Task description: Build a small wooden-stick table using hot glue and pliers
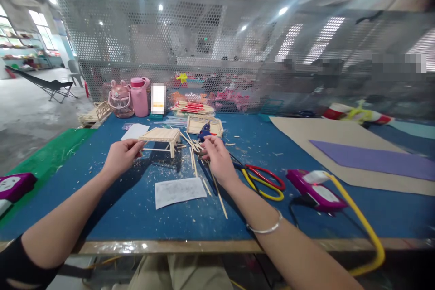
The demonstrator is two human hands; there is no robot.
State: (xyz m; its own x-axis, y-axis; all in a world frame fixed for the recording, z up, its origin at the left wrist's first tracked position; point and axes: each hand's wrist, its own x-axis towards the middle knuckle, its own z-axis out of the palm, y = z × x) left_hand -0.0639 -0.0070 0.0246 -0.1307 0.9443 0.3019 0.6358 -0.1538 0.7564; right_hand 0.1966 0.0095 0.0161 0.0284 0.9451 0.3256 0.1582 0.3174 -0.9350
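My left hand (122, 156) pinches the near left corner of a small table-like model (161, 135) made of thin wooden sticks. The model is raised a little above the blue work surface, its legs pointing down. My right hand (219, 158) is over a loose heap of wooden sticks (193, 159), with its thumb and fingers drawn together. Whatever is between them is too small or hidden to make out. Just beyond those fingertips is a dark blue tool (204, 130), partly covered, in front of a shallow stick-built frame (193, 125).
A white paper slip (180, 192) lies nearest me. Scissors with red and yellow handles (265, 182) and a purple device (317, 190) with a yellow cable are at right. Pink bottles (139, 97), a lit phone (158, 99) and bundled sticks (193, 108) line the mesh screen.
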